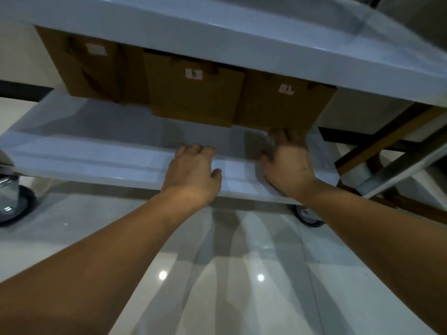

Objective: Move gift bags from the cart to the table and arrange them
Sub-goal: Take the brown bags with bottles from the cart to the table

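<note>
Forearms reach in from 7 and 5 o'clock over a glossy white floor (217, 286) with two light reflections. Left hand (193, 172) rests on the front lip of the cart's lower shelf (84, 151), fingers curled loosely over the edge, thumb pointing to 3 o'clock; its grip holds nothing. Right hand (287, 163) is further in on the same shelf, fingers extended toward 12 o'clock; fingertips reach the bottom edge of the bag marked 3 (285, 105). Motion blur there: cannot tell if its grip has closed on the bag or only touches it.

Three brown paper gift bags stand in a row on the lower shelf: unreadable-label bag (89, 68) at 10 o'clock, bag marked 8 (193, 93) centre, bag marked 3 at 1 o'clock, tight side by side. Upper shelf (242, 35) overhangs their tops. Caster wheel (14, 204) at 9 o'clock, another caster (309, 216) under the right corner. Wood and metal frame (387, 146) beyond at 3 o'clock.
</note>
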The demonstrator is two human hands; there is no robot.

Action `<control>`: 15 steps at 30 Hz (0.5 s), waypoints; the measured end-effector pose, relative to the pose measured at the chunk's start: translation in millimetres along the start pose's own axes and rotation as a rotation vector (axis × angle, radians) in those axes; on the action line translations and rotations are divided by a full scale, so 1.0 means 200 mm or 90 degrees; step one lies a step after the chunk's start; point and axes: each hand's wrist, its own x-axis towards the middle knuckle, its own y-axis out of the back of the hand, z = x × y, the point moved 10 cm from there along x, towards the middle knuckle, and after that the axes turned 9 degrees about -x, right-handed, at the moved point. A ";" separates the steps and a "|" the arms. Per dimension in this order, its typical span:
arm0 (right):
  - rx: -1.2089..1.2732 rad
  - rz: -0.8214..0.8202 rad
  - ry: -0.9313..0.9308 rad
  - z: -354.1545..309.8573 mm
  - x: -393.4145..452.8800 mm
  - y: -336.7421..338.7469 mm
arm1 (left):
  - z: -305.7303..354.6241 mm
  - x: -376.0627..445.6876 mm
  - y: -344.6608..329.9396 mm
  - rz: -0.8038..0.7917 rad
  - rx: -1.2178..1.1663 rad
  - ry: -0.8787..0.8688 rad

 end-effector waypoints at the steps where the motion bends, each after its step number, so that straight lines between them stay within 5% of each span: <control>1: 0.011 0.007 -0.030 0.03 0.03 0.00 | 0.00 0.01 -0.01 -0.001 -0.008 0.000; 7: 0.050 0.015 -0.113 0.06 0.09 0.03 | 0.07 0.03 -0.03 0.014 -0.043 -0.015; 11: -0.083 -0.043 -0.168 0.11 0.20 0.16 | 0.08 0.05 -0.01 0.019 -0.065 -0.011; 15: -0.005 -0.032 -0.191 0.17 0.21 0.24 | 0.08 0.05 -0.01 0.019 -0.084 0.005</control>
